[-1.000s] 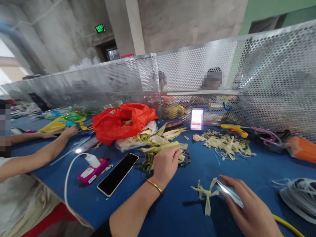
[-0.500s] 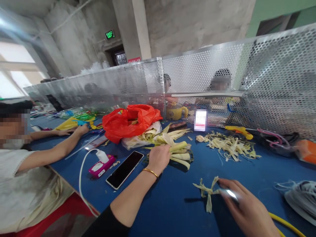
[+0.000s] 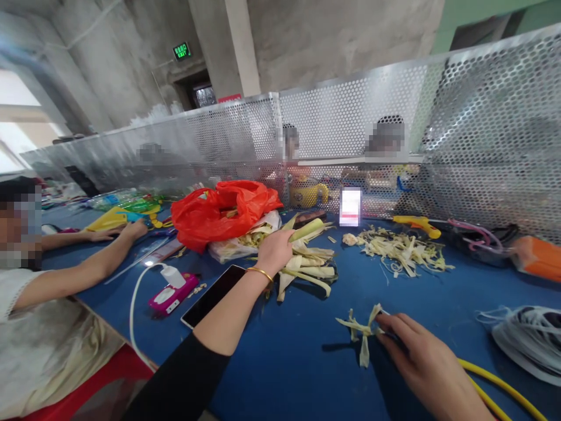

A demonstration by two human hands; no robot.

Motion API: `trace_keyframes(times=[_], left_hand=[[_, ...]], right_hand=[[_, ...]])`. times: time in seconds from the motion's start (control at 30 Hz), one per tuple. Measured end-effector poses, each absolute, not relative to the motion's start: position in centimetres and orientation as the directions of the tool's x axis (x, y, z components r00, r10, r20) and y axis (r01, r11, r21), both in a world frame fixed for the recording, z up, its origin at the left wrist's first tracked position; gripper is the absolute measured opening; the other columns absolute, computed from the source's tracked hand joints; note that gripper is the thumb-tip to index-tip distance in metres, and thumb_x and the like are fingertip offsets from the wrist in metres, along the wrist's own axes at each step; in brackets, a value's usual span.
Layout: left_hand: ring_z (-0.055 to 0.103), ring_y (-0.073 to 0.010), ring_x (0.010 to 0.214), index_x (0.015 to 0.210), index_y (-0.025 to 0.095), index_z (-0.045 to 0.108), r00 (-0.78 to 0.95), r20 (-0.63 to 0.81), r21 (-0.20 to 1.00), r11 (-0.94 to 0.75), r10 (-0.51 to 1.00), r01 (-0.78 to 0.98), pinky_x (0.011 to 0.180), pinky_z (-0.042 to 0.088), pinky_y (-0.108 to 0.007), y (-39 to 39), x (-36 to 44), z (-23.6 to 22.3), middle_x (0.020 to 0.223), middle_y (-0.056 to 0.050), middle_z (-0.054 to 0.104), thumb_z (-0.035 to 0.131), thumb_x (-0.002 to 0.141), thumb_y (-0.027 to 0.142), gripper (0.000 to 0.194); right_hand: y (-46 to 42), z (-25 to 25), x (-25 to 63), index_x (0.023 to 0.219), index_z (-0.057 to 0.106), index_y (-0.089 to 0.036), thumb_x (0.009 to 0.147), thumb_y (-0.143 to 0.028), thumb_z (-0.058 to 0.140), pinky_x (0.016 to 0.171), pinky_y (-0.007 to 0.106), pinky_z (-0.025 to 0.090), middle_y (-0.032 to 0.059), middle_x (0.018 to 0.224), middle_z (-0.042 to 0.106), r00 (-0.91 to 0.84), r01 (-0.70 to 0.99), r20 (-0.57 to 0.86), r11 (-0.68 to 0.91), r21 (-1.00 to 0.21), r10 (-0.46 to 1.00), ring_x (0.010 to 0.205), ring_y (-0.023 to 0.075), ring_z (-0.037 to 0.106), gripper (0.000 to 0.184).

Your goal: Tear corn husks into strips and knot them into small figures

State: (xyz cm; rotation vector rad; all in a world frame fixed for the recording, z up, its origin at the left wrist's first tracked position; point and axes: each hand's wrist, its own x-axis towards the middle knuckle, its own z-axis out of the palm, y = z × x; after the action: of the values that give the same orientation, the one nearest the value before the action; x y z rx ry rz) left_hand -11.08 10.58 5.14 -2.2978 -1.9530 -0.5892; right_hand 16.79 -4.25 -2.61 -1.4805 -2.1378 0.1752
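My left hand (image 3: pixel 275 252), with a gold bangle at the wrist, is closed on a pale green corn husk (image 3: pixel 312 228) that looks rolled. It is just above a pile of husks (image 3: pixel 313 272), which fans out to the right beneath it. At the lower right, my right hand (image 3: pixel 416 345) pinches one end of a small knotted piece of husk strips (image 3: pixel 363 330). Its loose ends stick out to several sides over the blue table (image 3: pixel 289 362). A dark, narrow thing shows between the right fingers, too hidden to name.
A red plastic bag (image 3: pixel 223 216) stands behind the pile. Left are a black phone (image 3: pixel 210 297), a purple power strip (image 3: pixel 173 295) and a white cable. Husk scraps (image 3: pixel 398 251), a yellow glue gun (image 3: pixel 418 225) and coiled cord (image 3: pixel 530 345) lie right. Another person's arms (image 3: pixel 96 254) rest far left.
My left hand has moved up and left from the pile, raising a husk. The right hand still holds the knotted piece. The whole view has shifted slightly.
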Motion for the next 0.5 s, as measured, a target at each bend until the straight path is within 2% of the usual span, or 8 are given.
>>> trace_keyframes(times=[0.1,0.2,0.3,0.37,0.43,0.5], left_hand=[[0.059,-0.0202,0.111,0.123,0.023,0.059,0.178,0.344,0.171,-0.248,0.922,0.954,0.095,0.043,-0.03,11.5,-10.4,5.5,0.122,-0.006,0.064,0.046,0.081,0.011,0.046],[0.058,-0.0194,0.111,0.12,0.024,0.061,0.25,0.346,0.154,-0.317,0.904,0.936,0.097,0.042,-0.031,11.1,-10.2,5.8,0.123,-0.004,0.064,0.044,0.083,0.012,0.042],[0.06,-0.0203,0.104,0.109,0.026,0.066,0.439,0.206,0.099,-0.464,0.875,0.88,0.09,0.047,-0.031,9.3,-10.5,5.2,0.112,-0.002,0.068,0.049,0.077,0.011,0.04],[0.06,-0.0236,0.104,0.111,0.023,0.065,0.524,0.114,0.038,-0.53,0.844,0.847,0.089,0.047,-0.033,8.1,-10.7,4.3,0.112,-0.006,0.067,0.055,0.07,0.01,0.044],[0.06,-0.0252,0.101,0.107,0.02,0.066,0.505,0.112,-0.004,-0.507,0.856,0.862,0.086,0.048,-0.033,7.3,-10.7,3.3,0.108,-0.009,0.067,0.057,0.068,0.01,0.041],[0.06,-0.0247,0.098,0.097,0.019,0.068,0.449,0.175,-0.02,-0.453,0.876,0.891,0.084,0.047,-0.033,7.2,-10.7,2.5,0.101,-0.01,0.067,0.053,0.074,0.013,0.028]], right_hand=[[-4.2,-2.6,16.8,0.103,0.058,-0.026,0.094,-0.033,0.041,0.069,0.028,0.053,0.0048,0.095,0.067,-0.278,0.834,0.333,0.399,-0.383,0.901,0.082,0.0189,0.067,0.02],[-4.2,-2.5,16.7,0.103,0.059,-0.025,0.094,-0.033,0.041,0.068,0.028,0.053,0.0056,0.094,0.067,-0.291,0.832,0.345,0.414,-0.37,0.893,0.08,0.0191,0.067,0.021],[-4.4,-2.3,16.5,0.103,0.06,-0.024,0.093,-0.032,0.042,0.067,0.028,0.053,0.0061,0.093,0.067,-0.303,0.828,0.365,0.432,-0.356,0.881,0.079,0.0192,0.067,0.022],[-4.5,-2.1,16.4,0.103,0.061,-0.024,0.093,-0.032,0.042,0.065,0.028,0.053,0.006,0.092,0.068,-0.308,0.827,0.362,0.436,-0.356,0.88,0.079,0.0193,0.068,0.022],[-4.5,-2.0,16.3,0.103,0.061,-0.024,0.092,-0.031,0.043,0.065,0.028,0.053,0.006,0.093,0.068,-0.303,0.828,0.356,0.429,-0.36,0.884,0.08,0.0197,0.068,0.022],[-4.5,-1.8,16.3,0.102,0.062,-0.024,0.092,-0.031,0.043,0.066,0.029,0.053,0.0057,0.093,0.068,-0.295,0.83,0.342,0.417,-0.371,0.892,0.08,0.0197,0.068,0.022]])
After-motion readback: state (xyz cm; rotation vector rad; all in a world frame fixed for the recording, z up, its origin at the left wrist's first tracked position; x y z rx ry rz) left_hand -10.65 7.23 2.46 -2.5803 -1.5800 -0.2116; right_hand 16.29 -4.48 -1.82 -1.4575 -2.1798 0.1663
